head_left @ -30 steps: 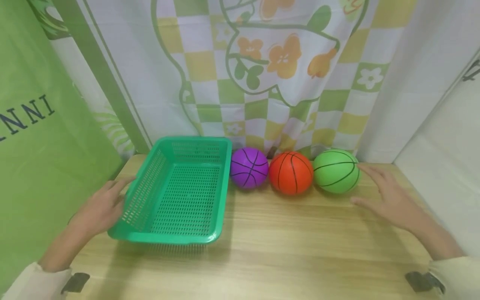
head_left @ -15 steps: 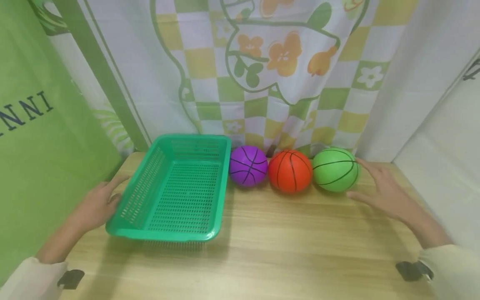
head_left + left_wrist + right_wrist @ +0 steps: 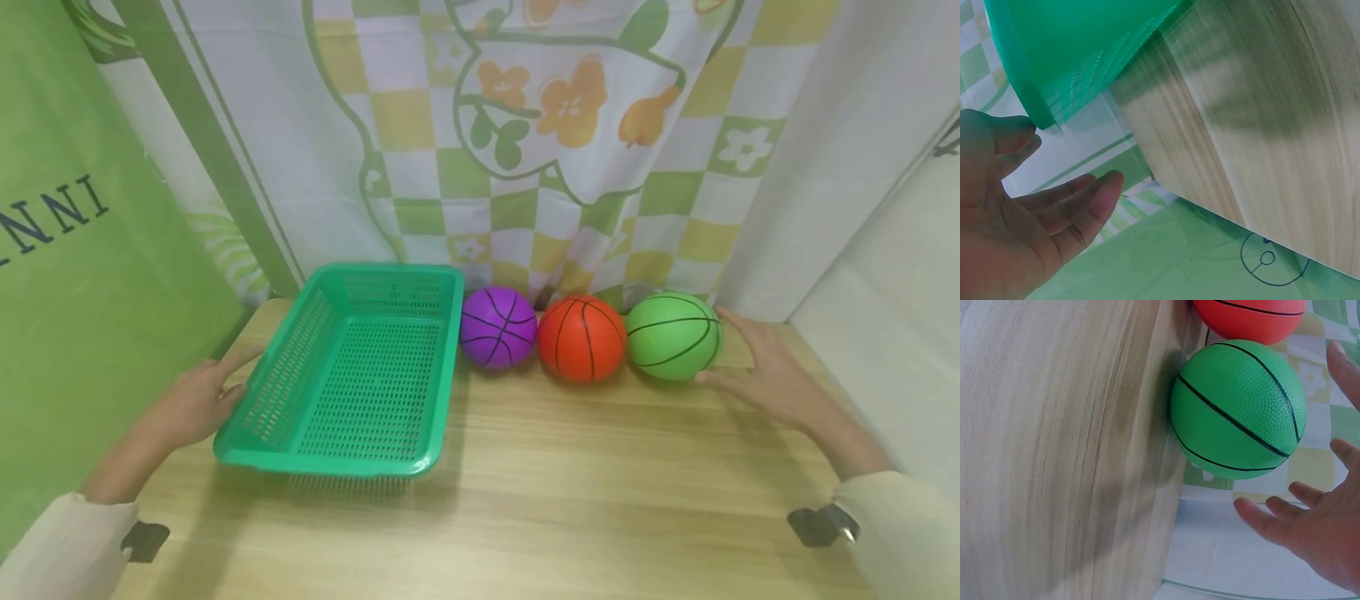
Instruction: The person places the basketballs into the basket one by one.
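Note:
In the head view, a green perforated plastic basket [image 3: 450, 358] stands on the left of the table. My left hand [image 3: 197, 402] is at its left rim, fingertips right at the edge. The left wrist view shows that hand [image 3: 1029, 206] with loosely extended fingers beside the basket [image 3: 1072, 44]. To the basket's right, a purple ball [image 3: 498, 327], a red-orange ball [image 3: 582, 339] and a green ball [image 3: 673, 336] sit in a row, each with black basketball lines. My right hand [image 3: 772, 375] is spread at the right side of the green ball [image 3: 1238, 409], thumb and fingers apart.
The wood-grain table [image 3: 600, 500] runs toward me. Behind the balls hangs a checked, flowered curtain [image 3: 517, 208]. Green cloth [image 3: 97, 333] borders the left side, a pale wall [image 3: 892, 308] the right. Dark straps show at both sleeves.
My right hand has shifted slightly up and left, its thumb nearer the green ball. My left hand has moved slightly left along the basket's side. Basket and balls stay in place.

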The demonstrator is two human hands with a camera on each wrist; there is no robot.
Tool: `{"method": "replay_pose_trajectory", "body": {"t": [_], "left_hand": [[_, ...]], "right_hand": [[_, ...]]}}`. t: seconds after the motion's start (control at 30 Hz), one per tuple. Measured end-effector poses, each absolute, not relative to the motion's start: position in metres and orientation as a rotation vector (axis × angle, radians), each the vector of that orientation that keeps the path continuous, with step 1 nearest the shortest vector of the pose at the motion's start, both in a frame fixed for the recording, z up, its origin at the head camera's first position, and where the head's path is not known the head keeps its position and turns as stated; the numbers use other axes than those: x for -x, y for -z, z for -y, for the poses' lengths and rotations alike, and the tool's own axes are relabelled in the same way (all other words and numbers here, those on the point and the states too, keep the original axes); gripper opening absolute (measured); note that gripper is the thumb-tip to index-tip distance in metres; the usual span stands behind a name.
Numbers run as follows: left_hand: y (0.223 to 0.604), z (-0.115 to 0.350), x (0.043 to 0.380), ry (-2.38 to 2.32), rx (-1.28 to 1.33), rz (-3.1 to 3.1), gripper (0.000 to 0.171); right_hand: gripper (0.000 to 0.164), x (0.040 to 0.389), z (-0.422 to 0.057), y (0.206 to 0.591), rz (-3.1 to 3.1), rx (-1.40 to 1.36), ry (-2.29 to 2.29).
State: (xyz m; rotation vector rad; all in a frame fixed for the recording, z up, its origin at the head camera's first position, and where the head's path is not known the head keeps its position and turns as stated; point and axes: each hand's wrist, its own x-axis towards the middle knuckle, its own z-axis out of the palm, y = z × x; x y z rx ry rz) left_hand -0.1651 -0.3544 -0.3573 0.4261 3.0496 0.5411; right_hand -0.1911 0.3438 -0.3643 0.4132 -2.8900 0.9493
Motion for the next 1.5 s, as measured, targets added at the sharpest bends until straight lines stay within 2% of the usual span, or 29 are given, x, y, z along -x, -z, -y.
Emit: {"method": "replay_pose_trajectory", "body": {"t": [0.23,0.63,1.07,1.5], "left_hand": [[0.361,0.366,0.159,-0.645,-0.467,-2.953,0.053],[0.371,0.377,0.164,-1.076,-0.312,-2.627,0.062],[0.381,0.381,0.164,-1.456,-0.248,-2.320,0.065],[0.388,0.383,0.164,-1.587,-0.193,-2.202,0.064]], "right_hand": [[0.102,0.200,-0.342,0.377,2.884,-0.415,-1.005],[0.098,0.202,-0.358,0.386,2.924,-0.422,-1.062],[0.101,0.218,-0.369,0.388,2.908,-0.508,-1.195],[0.109,0.229,-0.375,0.396,2.902,-0.427,-1.484]]}}
